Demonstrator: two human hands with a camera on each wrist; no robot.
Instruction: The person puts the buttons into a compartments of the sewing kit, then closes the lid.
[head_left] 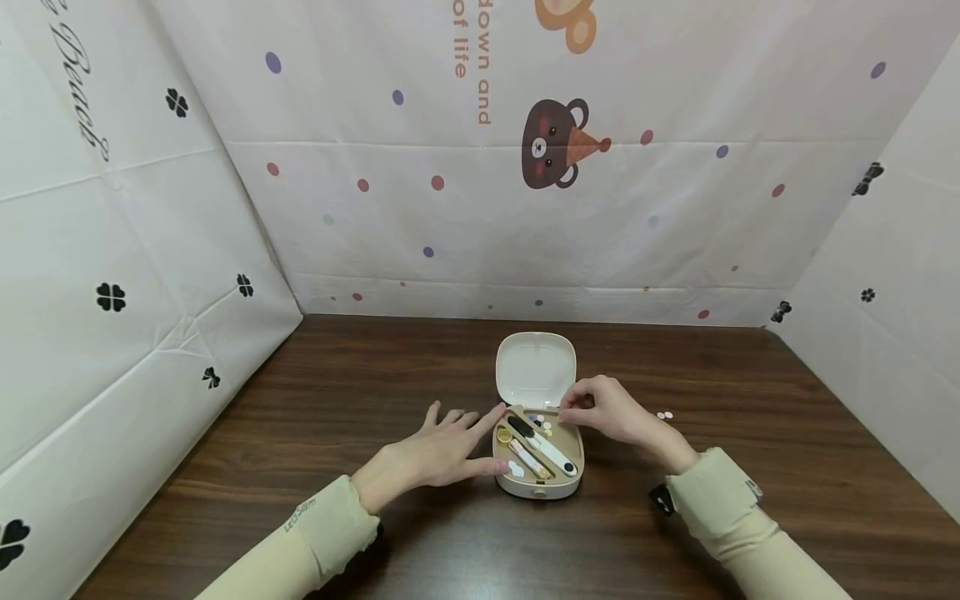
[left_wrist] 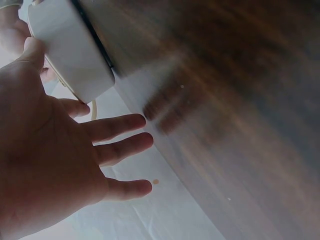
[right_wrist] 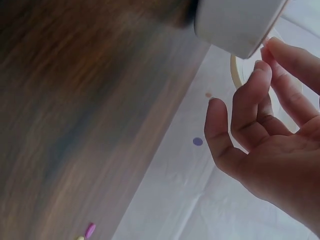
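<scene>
"Three pale sheets wall the place in. What's on the left one?"

"The left sheet (head_left: pixel 150 250) carries black clovers, bows and script lettering, and its creases run on a slant. It meets the dark brown wood-grained table (head_left: pixel 360 375)."

"And behind?"

"The back sheet (head_left: pixel 360 217) has coloured dots, a brown bear (head_left: pixel 551 143) lying sideways, and lettering turned the same way. Level folds cross it."

"Now the table itself, from the left."

"First the left hand (head_left: pixel 442 454), fingers straight and spread, forefinger and thumb touching the near side of a small case."

"Where's that case?"

"The white case (head_left: pixel 538 493) sits on the table between the two hands, its lid (head_left: pixel 536 367) raised at the back. Across its beige tray lie white pieces (head_left: pixel 515 469), a yellow ring (head_left: pixel 504 435), a pink-and-white stick (head_left: pixel 528 458), a black-tipped white tool (head_left: pixel 551 452) and little coloured bits."

"The other hand?"

"The right hand (head_left: pixel 606 408) is bent over the back right corner, thumb and forefinger together; I can't tell whether they hold anything."

"Further right?"

"Two small pale pieces (head_left: pixel 665 415) on the wood, then the right sheet (head_left: pixel 900 242), with black bows and a clover."
</scene>
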